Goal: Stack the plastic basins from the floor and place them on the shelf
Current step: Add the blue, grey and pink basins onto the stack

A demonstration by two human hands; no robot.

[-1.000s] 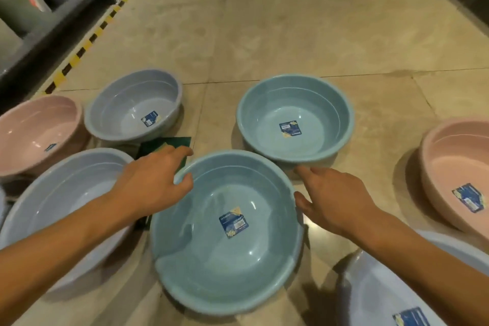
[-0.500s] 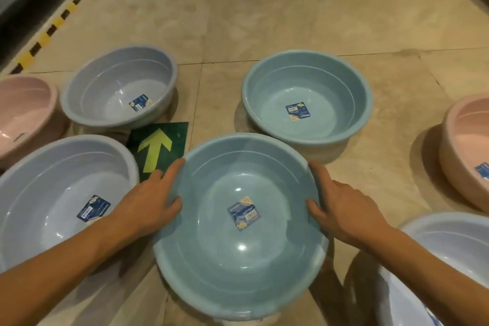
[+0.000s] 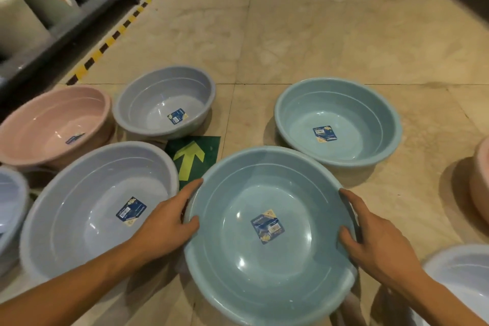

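Observation:
A large teal basin (image 3: pixel 267 267) with a blue label inside is held just above the floor. My left hand (image 3: pixel 169 222) grips its left rim and my right hand (image 3: pixel 370 235) grips its right rim. Behind it on the tiles sits a smaller teal basin (image 3: pixel 341 111). To the left lie a large grey basin (image 3: pixel 87 209), a smaller grey basin (image 3: pixel 158 98) and a pink basin (image 3: pixel 53 122). Another pink basin (image 3: pixel 480 177) is cut off at the right edge.
A shelf unit (image 3: pixel 31 55) with tall bins runs along the left, edged by yellow-black floor tape (image 3: pixel 111 40). A green floor sticker with a yellow arrow (image 3: pixel 193 156) lies between the basins. A pale basin (image 3: pixel 460 278) sits at the bottom right, another (image 3: pixel 10 201) at the far left.
Both hands closed on the rim of the large teal basin, which came up off the floor and levelled. The view tilted up, showing more of the aisle and the shelf.

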